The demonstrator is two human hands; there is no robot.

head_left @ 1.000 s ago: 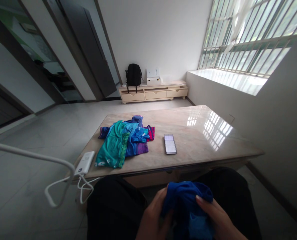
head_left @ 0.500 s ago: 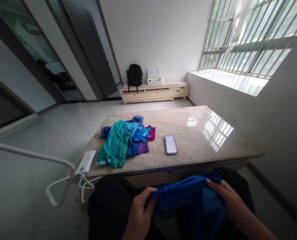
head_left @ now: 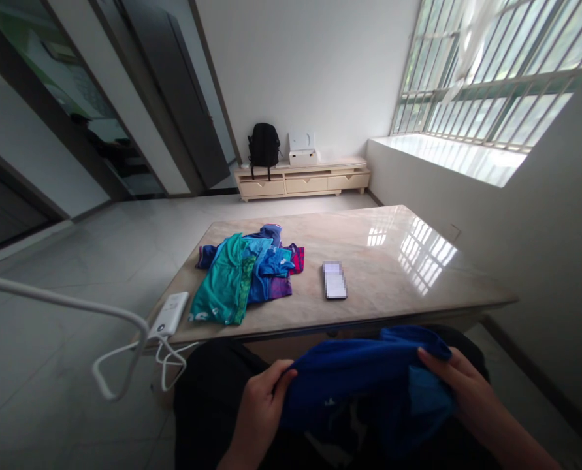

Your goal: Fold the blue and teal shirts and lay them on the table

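A blue garment is stretched across my lap below the table's near edge. My left hand pinches its left end, fingers closed on the cloth. At the garment's right end, my right hand grips the fabric with fingers curled over it. On the marble table lies a pile of clothes in teal, blue, purple and red.
A phone lies on the table right of the pile. A white power bank with a white cable sits at the table's near left corner. Far off, a low cabinet carries a black backpack.
The garment, bunched between both hands a second ago, has been pulled out wide. My hands moved apart, left hand to the left, right hand to the right and slightly up.
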